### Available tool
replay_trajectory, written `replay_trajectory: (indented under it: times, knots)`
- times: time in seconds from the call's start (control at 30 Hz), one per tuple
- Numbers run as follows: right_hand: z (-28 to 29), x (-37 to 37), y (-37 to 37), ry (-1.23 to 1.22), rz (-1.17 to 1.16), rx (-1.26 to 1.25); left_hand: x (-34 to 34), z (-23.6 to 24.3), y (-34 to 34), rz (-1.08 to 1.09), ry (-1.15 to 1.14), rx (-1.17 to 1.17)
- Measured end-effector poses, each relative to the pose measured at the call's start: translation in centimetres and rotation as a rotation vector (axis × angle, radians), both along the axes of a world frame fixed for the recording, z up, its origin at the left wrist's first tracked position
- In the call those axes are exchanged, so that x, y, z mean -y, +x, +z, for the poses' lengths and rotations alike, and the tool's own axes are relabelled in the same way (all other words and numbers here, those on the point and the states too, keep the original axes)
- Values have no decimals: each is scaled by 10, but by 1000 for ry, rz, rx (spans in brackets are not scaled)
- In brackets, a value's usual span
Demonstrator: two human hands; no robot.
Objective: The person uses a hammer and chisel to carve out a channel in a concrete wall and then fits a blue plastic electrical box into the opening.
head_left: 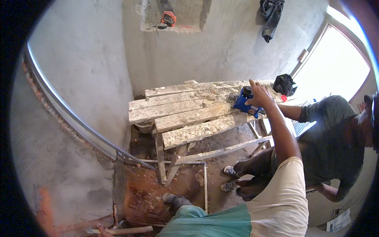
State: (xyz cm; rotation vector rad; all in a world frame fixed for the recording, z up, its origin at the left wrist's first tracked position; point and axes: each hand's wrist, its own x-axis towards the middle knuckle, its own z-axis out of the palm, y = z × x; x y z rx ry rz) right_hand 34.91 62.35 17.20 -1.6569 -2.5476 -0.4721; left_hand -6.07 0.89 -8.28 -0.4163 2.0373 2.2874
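The blue tool (242,105) lies on top of the plank bench (189,115), toward the right end of it, with some grey and black parts showing at its upper side. Over this tool is the right hand (261,97), which comes from a beige sleeve; its thumb and its fingers are wide apart, the thumb just in front of the blue body and the fingers pointing up and away. The thumb seems to be at the tool, but I cannot tell if it touches, and the fingers are not closed around it. The left hand (104,232) is at the lower edge and is mostly cut off; a finger of it lies across the wooden stick (132,230), and I cannot tell if the hand is closed on it. Near the tool, a small red thing (284,98) and a black bag (284,84) are at the far right of the bench. The planks are rough and covered with pale dirt. To the right is a co-worker (333,128) in dark clothes, whose one arm reaches behind the right forearm, so that its hand is hidden. A thin pipe (205,185) bends on the earth floor. On the far wall, an orange thing (169,18) sits in a niche, and a dark cloth (271,19) hangs near the bright doorway (335,59).
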Motion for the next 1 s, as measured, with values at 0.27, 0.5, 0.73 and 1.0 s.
replay_trajectory:
  times: [0.27, 0.5, 0.73, 1.0]
  knots:
    - [-8, -77, 18, -407, 12, 39, -36, -16, 20, 8, 57, 53]
    - [-16, -75, 31, -501, 73, -72, -45, -26, 32, 5, 96, 76]
    - [-14, -59, 27, -357, 66, -50, -50, -34, 35, -9, 142, 81]
    - [-11, -17, 35, -173, -37, -234, -68, -37, 35, -51, 198, 56]
